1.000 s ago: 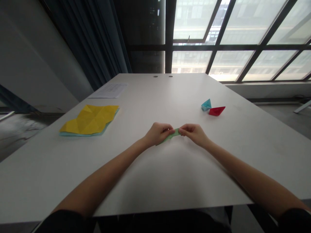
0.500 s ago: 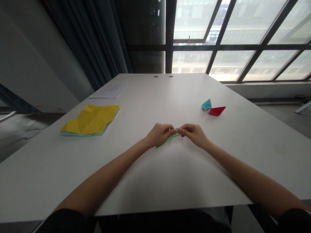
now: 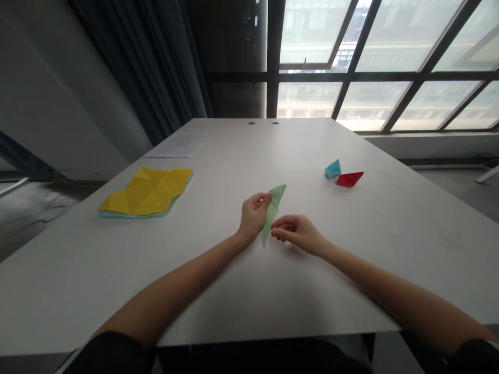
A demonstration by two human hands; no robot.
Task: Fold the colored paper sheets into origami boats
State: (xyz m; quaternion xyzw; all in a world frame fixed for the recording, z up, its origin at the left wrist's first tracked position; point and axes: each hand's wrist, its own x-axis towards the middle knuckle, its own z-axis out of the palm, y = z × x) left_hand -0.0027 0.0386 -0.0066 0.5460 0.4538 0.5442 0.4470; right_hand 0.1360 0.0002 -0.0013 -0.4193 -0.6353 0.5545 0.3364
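A folded green paper piece (image 3: 273,208) stands nearly upright above the white table (image 3: 249,291), its tip pointing up and away. My left hand (image 3: 253,214) pinches it by its left edge. My right hand (image 3: 295,232) is just right of its lower end, fingers curled, fingertips touching or almost touching the paper; whether it grips is unclear.
Two small folded paper boats, a teal one (image 3: 332,169) and a red one (image 3: 349,178), sit at the right. A stack of creased sheets, yellow on top (image 3: 148,191), lies at the left. A white printed sheet (image 3: 177,146) lies farther back. Windows stand behind the table.
The green paper was held low and flat between both hands. Now my left hand has turned it upright, and my right hand has dropped to its lower end.
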